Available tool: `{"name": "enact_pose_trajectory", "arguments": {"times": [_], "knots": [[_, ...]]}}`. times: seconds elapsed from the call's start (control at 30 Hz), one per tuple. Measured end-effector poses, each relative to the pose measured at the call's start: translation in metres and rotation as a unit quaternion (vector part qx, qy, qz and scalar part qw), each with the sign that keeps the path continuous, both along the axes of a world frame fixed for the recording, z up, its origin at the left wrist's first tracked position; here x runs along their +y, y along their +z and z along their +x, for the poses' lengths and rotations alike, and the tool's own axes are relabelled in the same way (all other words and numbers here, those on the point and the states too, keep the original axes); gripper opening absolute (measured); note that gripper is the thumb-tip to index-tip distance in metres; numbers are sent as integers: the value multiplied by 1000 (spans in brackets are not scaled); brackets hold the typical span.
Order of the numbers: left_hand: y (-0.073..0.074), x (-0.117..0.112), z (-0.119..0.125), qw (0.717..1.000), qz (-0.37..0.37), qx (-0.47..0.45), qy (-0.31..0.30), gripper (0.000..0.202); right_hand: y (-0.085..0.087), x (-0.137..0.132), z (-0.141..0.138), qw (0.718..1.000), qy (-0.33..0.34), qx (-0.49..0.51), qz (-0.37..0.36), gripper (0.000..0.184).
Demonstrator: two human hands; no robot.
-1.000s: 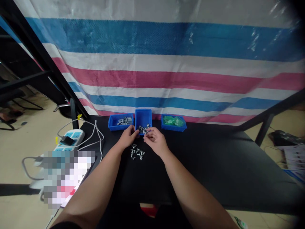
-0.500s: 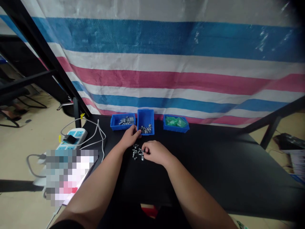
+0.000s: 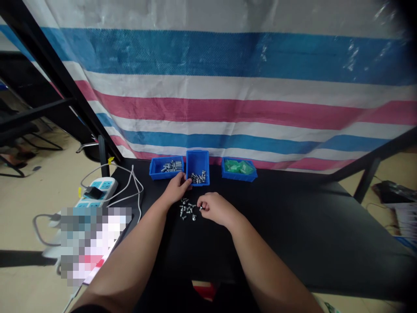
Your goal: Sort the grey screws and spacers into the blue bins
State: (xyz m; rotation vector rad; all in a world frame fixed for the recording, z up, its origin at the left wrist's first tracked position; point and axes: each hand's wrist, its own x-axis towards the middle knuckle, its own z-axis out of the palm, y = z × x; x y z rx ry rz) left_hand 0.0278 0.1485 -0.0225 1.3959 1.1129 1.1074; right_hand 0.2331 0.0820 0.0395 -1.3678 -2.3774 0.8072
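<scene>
A small heap of silver screws (image 3: 188, 209) lies on the black table (image 3: 293, 226). My right hand (image 3: 215, 208) rests just right of the heap, fingers curled in a pinch on one screw at its edge. My left hand (image 3: 177, 187) sits behind the heap, fingers closed against the front left corner of the middle blue bin (image 3: 197, 167), which holds more screws. What the left fingers hold, if anything, is hidden.
A left blue bin (image 3: 166, 167) holds metal sleeves; a right blue bin (image 3: 239, 169) holds green bags. A power strip (image 3: 97, 190) with white cables lies at the table's left edge. A striped tarp hangs behind. Black frame bars stand left and right.
My right hand came down from the middle bin to the screw heap, then shifted slightly right with a pinch. My left hand stayed at the bin's corner.
</scene>
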Motion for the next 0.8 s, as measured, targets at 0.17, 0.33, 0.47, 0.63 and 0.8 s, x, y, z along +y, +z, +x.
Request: {"name": "enact_pose_trajectory", "arguments": {"times": [0.17,0.33,0.47,0.63,0.8], "knots": [[-1,0,0,1000,1,-6,2,37,-2,0,4,999,25,-6,-47,18],[0,0,0,1000,3,-5,-2,38,-7,9,3,990,-17,119,-71,6],[1,0,0,1000,-3,-4,0,39,-9,19,-3,932,-153,329,1,42],[2,-1,0,1000,4,0,-5,38,-4,12,-2,984,-35,172,21,24],[-2,0,-1,1000,9,4,-6,36,-1,4,-5,999,37,21,20,16]]}}
